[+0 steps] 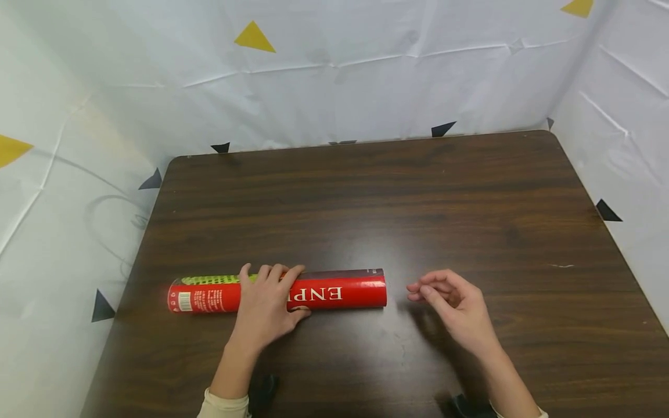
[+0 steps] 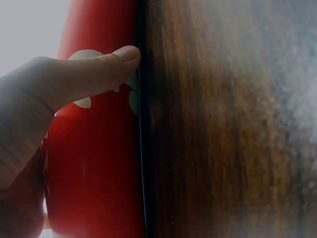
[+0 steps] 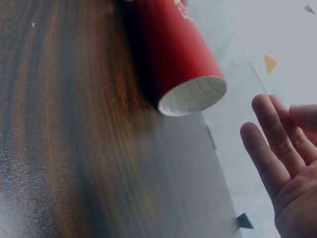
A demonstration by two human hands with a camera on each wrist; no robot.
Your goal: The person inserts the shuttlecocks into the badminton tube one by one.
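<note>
A long red cardboard tube point(image 1: 345, 294) lies on its side on the table, with upside-down white lettering, a barcode and a yellow-green printed picture towards its left end. Over its middle, my left hand point(image 1: 265, 307) grips it, fingers across the top and far side. In the left wrist view the thumb point(image 2: 99, 74) presses along the red wall point(image 2: 94, 168), partly covering pale print. My right hand point(image 1: 462, 313) hovers just off the tube's right end, fingers loosely bent and holding nothing. That end, seen in the right wrist view, is an uncovered round mouth point(image 3: 193, 97) with a whitish inside.
The dark wood-grain table point(image 1: 366, 197) has rounded far corners. White sheeting point(image 1: 340, 98) stands behind it and along both sides, with yellow triangles point(image 1: 254, 38) and black triangles point(image 1: 444, 129) stuck on. A dark object point(image 1: 470, 406) shows by the right wrist.
</note>
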